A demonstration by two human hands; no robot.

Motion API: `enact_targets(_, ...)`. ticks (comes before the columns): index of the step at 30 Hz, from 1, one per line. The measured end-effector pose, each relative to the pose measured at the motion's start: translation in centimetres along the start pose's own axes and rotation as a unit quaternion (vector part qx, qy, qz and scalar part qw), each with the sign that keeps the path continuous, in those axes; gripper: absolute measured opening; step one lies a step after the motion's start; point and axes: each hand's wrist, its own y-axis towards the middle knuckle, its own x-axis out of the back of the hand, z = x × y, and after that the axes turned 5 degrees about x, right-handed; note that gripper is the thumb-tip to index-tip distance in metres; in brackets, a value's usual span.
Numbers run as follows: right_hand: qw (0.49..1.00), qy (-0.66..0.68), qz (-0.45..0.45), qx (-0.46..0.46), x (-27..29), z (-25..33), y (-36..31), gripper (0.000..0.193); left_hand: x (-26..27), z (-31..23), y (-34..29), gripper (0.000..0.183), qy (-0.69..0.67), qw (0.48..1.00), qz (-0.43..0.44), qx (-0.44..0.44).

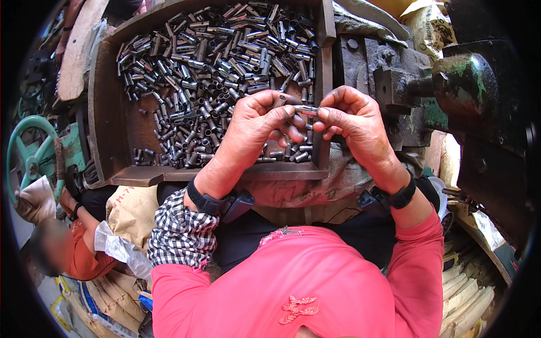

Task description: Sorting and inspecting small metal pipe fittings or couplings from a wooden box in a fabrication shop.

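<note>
Between my two hands is a small shiny metal tube (306, 109), lying sideways over the right part of the tray. My left hand (262, 117) pinches its left end between thumb and fingers, and another short tube (280, 101) shows by the index finger. At the other end, the thumb and index finger of my right hand (352, 115) close on the same tube. Below and beyond them, a shallow wooden tray (220, 173) holds a heap of loose metal tubes (214, 73), some long and bright, others short and dark.
A heavy dark machine (462, 84) with worn green paint stands close on the right. Left, a person in an orange top (90, 248) sits near a green handwheel (35, 152). Paper sacks (135, 214) lie beside the tray, and stacked sacks (465, 298) at lower right.
</note>
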Motion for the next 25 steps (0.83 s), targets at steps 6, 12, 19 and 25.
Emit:
enact_targets(6,0.998,0.047,0.007,-0.041,0.1,0.3,0.0,0.017,0.1,0.2,-0.1,0.02,0.004,1.0,0.011,-0.001)
enact_targets(12,0.999,0.034,0.004,-0.02,0.3,0.7,-0.2,0.018,-0.6,-0.1,-0.6,0.02,0.091,0.996,0.017,-0.009)
enact_targets(19,0.973,0.011,0.132,-0.191,0.4,2.0,-0.3,0.019,-0.6,-1.3,-1.2,0.019,0.206,0.971,0.108,0.062)
enact_targets(25,0.993,0.002,0.111,-0.046,0.9,0.8,0.0,0.019,-0.8,-0.5,-0.4,0.011,0.127,0.989,0.046,0.059)
